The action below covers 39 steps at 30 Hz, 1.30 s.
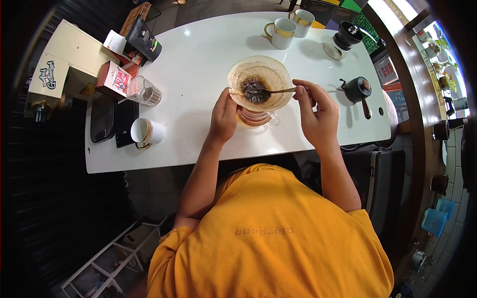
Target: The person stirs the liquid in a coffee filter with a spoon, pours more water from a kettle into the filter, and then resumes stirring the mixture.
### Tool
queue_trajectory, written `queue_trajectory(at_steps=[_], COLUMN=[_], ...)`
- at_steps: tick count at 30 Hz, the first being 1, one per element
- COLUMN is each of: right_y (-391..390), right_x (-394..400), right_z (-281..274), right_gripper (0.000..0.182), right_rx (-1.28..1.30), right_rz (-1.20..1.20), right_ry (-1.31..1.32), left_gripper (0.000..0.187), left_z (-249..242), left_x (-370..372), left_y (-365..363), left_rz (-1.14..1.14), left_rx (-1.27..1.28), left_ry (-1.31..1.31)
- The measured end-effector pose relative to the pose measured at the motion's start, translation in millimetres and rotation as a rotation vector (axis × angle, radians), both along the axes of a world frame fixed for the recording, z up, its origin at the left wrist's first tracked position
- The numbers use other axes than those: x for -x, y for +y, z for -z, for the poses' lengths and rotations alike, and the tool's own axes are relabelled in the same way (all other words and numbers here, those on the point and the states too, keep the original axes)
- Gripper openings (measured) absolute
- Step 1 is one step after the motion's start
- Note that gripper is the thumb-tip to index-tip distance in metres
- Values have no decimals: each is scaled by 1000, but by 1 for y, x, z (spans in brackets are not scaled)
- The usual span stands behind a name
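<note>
A paper coffee filter point(272, 68) sits in a dripper on top of a glass server point(253, 119), with dark wet coffee grounds point(253, 85) at its bottom. My left hand point(223, 119) grips the left side of the dripper, its thumb at the rim and its other fingers partly hidden. Between the thumb and fingers of my right hand point(319, 111) is the handle of a spoon point(282, 91). The spoon reaches over the filter's right side, and its bowl end is down in the dark coffee.
On the white table point(198, 59), a gooseneck kettle point(357, 90) and hand grinder point(343, 40) stand at right. Two mugs point(282, 35) are at the back. A drinking glass point(145, 91), white cup point(147, 131), red-white box point(115, 79) and black pouch point(144, 39) stand at left.
</note>
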State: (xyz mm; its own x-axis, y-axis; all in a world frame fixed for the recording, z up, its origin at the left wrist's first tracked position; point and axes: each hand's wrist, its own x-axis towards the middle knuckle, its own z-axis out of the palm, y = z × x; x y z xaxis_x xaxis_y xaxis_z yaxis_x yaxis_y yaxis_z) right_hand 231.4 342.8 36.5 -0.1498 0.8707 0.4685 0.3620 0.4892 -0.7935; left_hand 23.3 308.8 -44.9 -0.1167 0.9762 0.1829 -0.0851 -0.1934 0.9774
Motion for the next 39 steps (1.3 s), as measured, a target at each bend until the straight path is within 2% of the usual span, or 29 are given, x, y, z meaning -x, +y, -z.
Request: queue_trajectory(at_steps=[4,10,13,14,15,17,18,19,21,22,24,25,27,29,31,32,34,35,36,37,39], right_y=[-2,-9,-3,5,15,29,34,40,43,46,53,57,66,70,72,71,67,67,68,68,70], right_x=[-6,-30,-55,-72,-88,-124,-143,-168,-190,-200,-210,-215,-220,-222,-225,-222,-215,-216,-217,-218,-218], right_z=[-1,-9,4,16,31,41,50,64,87,94,99,101,102,111,115,109,92,91,90,89,101], right_gripper=[20,26,28,28,25,23,28,36,46,46,53,53,54,52,49,49,43,43,39,36,35], right_rx=[109,139,92,43,20,-26,-60,-65,-58,-60,347,345,663,644,648,648,799,797,848,897,838], right_rz=[-6,-68,-33,89,223,577,663,781,1007,1000,858,850,625,620,595,587,484,477,387,297,295], right_ry=[-1,-119,-61,-89,1,-179,-227,-464,-778,-779,-571,-572,-252,-256,22,17,292,289,388,485,548], left_gripper=[27,29,30,31,31,29,28,27,27,27,27,27,27,27,28,28,40,40,29,25,24], left_z=[-3,-4,-3,-2,-1,-2,-1,-1,-1,-2,1,2,0,-2,-3,0,7,4,0,-4,-8], left_x=[-1,-4,-3,-2,-2,-5,-6,-7,-10,-11,-12,-13,-14,-16,-16,-13,-7,-9,-13,-16,-18], left_y=[0,0,0,0,0,1,1,1,0,1,1,1,1,1,1,0,-2,-2,-1,0,0], left_rz=[-1,-17,-22,-30,-41,-62,-79,-97,-119,-135,-154,-165,-185,-202,-231,-240,-185,-192,-210,-227,-235], left_rx=[4,16,25,21,18,23,16,7,-8,-24,-23,-22,-19,-14,18,19,68,65,30,-5,10], left_ry=[-7,-40,-69,-65,-61,-89,-93,-98,-103,-106,-116,-126,-130,-138,-136,-139,-166,-167,-169,-171,-180])
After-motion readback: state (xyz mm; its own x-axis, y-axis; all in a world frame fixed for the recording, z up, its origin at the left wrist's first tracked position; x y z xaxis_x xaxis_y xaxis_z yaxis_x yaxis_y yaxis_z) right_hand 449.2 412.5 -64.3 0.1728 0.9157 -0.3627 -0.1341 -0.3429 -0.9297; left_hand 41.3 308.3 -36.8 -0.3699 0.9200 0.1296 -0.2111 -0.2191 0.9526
